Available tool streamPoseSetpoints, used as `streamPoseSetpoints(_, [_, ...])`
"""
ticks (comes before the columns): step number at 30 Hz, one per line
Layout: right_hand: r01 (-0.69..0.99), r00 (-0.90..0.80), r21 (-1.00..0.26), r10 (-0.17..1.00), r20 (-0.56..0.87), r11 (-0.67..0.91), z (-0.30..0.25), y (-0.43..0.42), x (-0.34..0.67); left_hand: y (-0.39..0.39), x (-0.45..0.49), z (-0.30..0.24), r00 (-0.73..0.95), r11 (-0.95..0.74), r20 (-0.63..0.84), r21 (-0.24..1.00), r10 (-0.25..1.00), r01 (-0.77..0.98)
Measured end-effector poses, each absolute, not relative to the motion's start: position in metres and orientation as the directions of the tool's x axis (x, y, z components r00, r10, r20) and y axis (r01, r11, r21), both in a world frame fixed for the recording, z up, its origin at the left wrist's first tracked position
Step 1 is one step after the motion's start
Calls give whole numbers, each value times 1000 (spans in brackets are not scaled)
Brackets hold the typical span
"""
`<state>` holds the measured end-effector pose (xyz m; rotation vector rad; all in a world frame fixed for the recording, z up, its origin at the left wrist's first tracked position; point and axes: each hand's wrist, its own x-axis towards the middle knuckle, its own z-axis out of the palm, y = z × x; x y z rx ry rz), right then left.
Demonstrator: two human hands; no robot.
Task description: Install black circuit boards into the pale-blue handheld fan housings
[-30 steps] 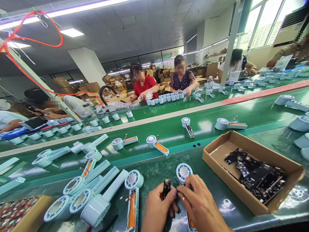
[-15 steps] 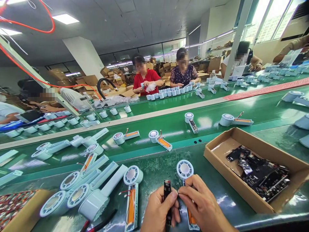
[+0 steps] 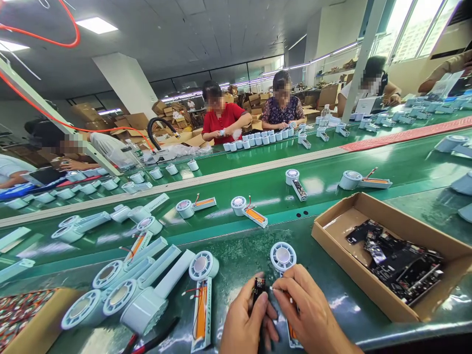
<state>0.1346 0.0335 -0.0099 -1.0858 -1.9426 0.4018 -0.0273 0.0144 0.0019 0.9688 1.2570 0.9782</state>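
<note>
The left hand (image 3: 246, 322) is clamped on a small black circuit board (image 3: 258, 287), and the right hand (image 3: 308, 314) beside it pinches thin wires (image 3: 277, 289) at the board's edge, over a pale fan unit (image 3: 282, 256) lying on the green bench (image 3: 239, 255). Just left of the hands lies one open fan (image 3: 201, 295) with an orange battery, and beyond it a heap of about four more. To the right, one cardboard box (image 3: 391, 231) holds a pile of black boards.

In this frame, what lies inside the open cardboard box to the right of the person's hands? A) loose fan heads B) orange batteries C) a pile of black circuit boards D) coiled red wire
C: the cardboard box holds a heap of black circuit boards, like the small board in the left hand.
</note>
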Motion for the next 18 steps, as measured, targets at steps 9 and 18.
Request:
streamPoseSetpoints(9, [578,-230,-566,783,578,588,-4,34,130,8,-18,-3,-1,202,-209,945,978,255])
streamPoseSetpoints(18, [515,-186,-660,823,537,547,-1,32,126,0,-14,-14,-203,-3,116,872,972,489])
